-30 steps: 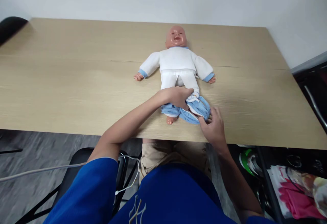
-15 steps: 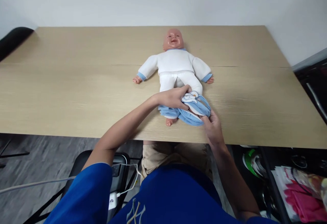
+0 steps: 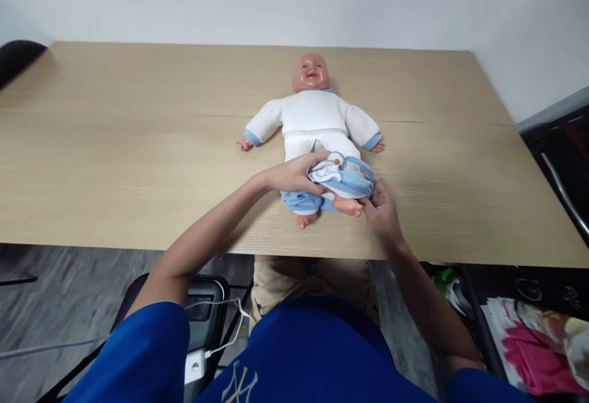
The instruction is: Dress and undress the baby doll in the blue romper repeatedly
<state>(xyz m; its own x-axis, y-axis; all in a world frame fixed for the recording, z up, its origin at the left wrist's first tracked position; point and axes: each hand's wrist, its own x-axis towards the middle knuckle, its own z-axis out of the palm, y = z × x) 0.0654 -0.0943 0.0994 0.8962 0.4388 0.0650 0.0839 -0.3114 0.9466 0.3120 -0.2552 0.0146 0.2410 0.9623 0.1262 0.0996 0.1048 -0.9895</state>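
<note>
Two grips: left hand [image 3: 298, 173] and right hand [image 3: 383, 210] both grasp the blue cloth [image 3: 353, 183]; even, gentle pulling should spare the doll's foot [image 3: 348, 206].

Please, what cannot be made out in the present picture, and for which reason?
Head view:
Doll: one leg is partly hidden by the left hand.
Right hand: some finger ends are behind the blue-and-white cloth.
Dark object, upper left: cut off by the edge.
Small items above the pink thing: too dark and small.

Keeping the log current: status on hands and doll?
Left hand gripping blue garment; right hand at its edge. Doll lying face-up. Left hand partly hides one leg.
</note>
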